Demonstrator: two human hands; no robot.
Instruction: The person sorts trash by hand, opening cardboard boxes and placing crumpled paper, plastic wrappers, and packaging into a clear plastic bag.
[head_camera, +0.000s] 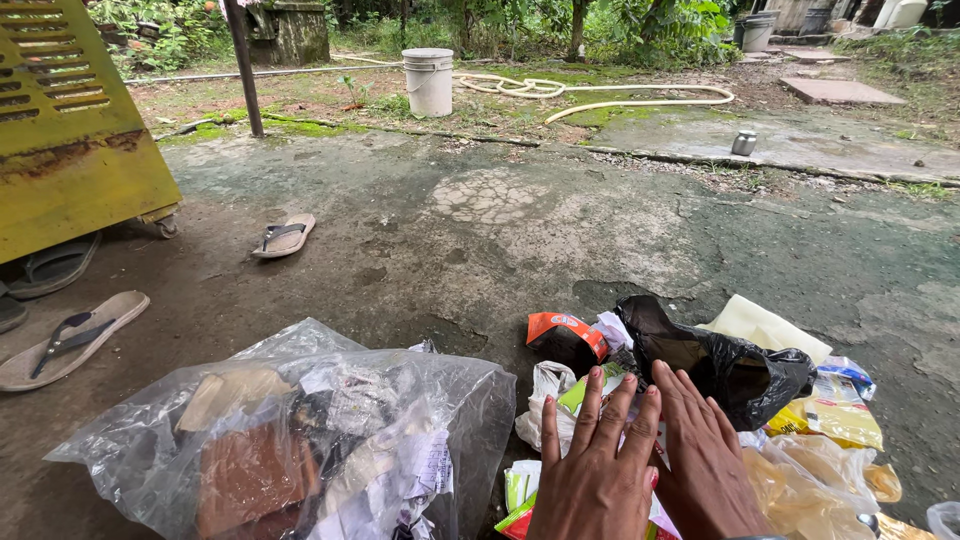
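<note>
Left of the hands lay a large clear plastic bag stuffed with paper scraps (300, 440), light and slippery, best gathered at its neck. Beyond the fingertips slumped a crumpled black plastic bag (720, 365). Left hand (598, 470) and right hand (703, 460) rested flat, fingers spread, on soft, light mixed wrappers (560, 400), pinching nothing.
</note>
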